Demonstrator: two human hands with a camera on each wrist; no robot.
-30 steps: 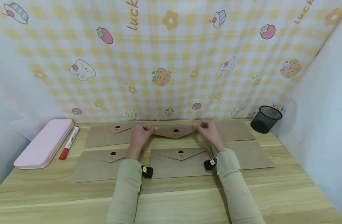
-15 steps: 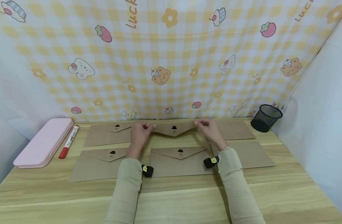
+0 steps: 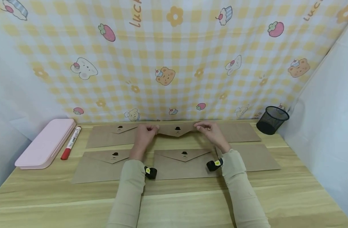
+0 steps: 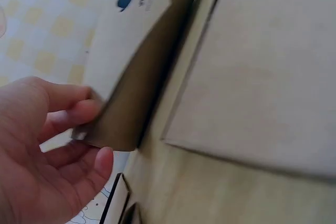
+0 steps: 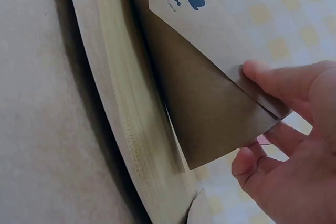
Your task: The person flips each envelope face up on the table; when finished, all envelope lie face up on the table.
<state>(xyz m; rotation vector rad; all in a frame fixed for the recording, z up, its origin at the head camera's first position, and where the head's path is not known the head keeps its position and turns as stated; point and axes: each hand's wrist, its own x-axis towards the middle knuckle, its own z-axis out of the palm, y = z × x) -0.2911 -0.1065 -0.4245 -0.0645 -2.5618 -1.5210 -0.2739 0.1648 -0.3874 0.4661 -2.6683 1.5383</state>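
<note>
A brown paper envelope (image 3: 177, 129) is held at the back middle of the table, tilted up off the wood. Its pointed flap, printed with a black hat and moustache, faces me. My left hand (image 3: 144, 137) pinches its left corner between thumb and fingers. At the opposite corner, my right hand (image 3: 214, 134) has its thumb on the flap and fingers behind, as the right wrist view shows with the envelope's dark underside (image 5: 210, 103). Just in front lies another flapped envelope (image 3: 185, 169), flat on the table.
Two flapped envelopes lie at left, back (image 3: 105, 137) and front (image 3: 97, 167). At right, two plain-faced envelopes lie back (image 3: 238, 133) and front (image 3: 257, 158). A pink case (image 3: 46, 144), a red-capped marker (image 3: 71, 142) and a black mesh cup (image 3: 272, 121) stand at the sides. A checked curtain hangs behind.
The held envelope has shifted slightly back toward the curtain. My right fingertips have moved a little left along it, while the left hand keeps its grip. The head view has moved slightly.
</note>
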